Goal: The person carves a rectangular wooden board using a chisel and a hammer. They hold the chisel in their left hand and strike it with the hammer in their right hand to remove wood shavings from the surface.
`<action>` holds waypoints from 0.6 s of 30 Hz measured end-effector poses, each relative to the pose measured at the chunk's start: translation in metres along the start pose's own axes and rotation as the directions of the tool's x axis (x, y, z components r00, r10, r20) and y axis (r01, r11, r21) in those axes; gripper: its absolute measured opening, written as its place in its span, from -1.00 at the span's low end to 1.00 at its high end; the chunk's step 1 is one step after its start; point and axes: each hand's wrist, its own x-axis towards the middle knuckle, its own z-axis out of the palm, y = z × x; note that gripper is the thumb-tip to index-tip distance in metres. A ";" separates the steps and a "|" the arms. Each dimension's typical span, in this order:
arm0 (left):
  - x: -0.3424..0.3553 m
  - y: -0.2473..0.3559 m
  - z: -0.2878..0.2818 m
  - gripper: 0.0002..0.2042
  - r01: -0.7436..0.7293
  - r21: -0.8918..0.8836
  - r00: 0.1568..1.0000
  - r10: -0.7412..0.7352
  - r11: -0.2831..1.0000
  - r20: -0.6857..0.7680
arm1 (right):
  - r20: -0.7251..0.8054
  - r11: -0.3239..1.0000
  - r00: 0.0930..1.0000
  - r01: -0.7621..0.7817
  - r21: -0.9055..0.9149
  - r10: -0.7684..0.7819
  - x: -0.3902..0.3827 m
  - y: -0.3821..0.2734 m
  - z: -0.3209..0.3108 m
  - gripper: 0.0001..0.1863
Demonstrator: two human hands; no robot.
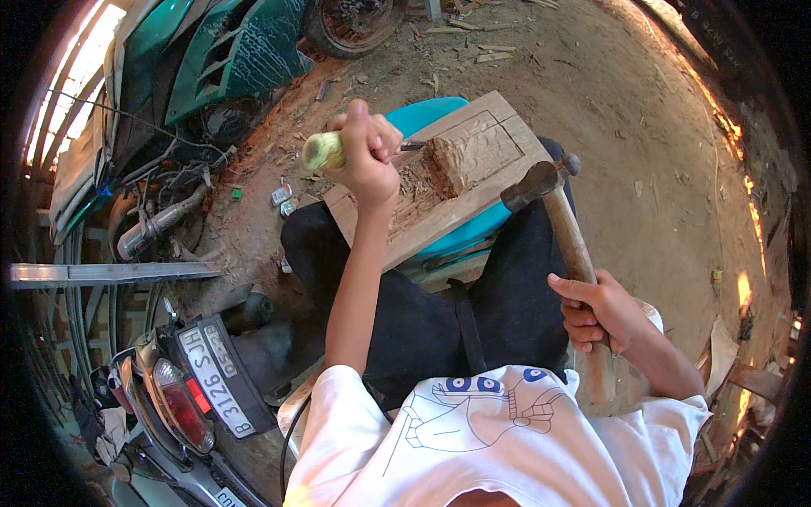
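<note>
Left hand (pixel 367 160): in the head view, my fingers wrap the chisel (pixel 323 153) tightly, its butt rounded and yellow-green.
Right hand (pixel 601 311): my fingers curl round the hammer (pixel 570 232) shaft, smooth wood; probably head-heavy, best held low.
Board (pixel 469 160): over the blue stool (pixel 431 112), at my knees; rough-hollowed, likely stiff, weighty; take its edges.

I find a turquoise support (pixel 428 115) between left hand (pixel 368 156) and right hand (pixel 601 314); a carved wooden board (pixel 473 165) lies across it.
</note>
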 end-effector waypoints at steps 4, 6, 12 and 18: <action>-0.010 -0.007 0.004 -0.60 0.102 0.068 0.994 -0.100 0.992 -0.033 | -0.045 0.997 0.997 0.066 -0.027 -0.067 0.000 0.001 -0.001 -0.55; -0.015 -0.012 0.004 -0.60 0.065 0.125 0.998 -0.062 0.990 -0.026 | -0.074 0.994 0.992 0.099 -0.048 -0.102 -0.001 -0.001 -0.001 -0.55; -0.019 -0.015 0.002 -0.60 0.016 0.177 1.000 -0.012 0.984 -0.024 | -0.068 0.995 0.993 0.099 -0.005 -0.099 -0.001 0.000 -0.003 -0.55; -0.013 -0.007 0.009 -0.55 0.031 0.125 0.995 -0.019 0.992 -0.099 | -0.047 0.996 0.995 0.091 0.000 -0.091 -0.001 -0.001 -0.002 -0.54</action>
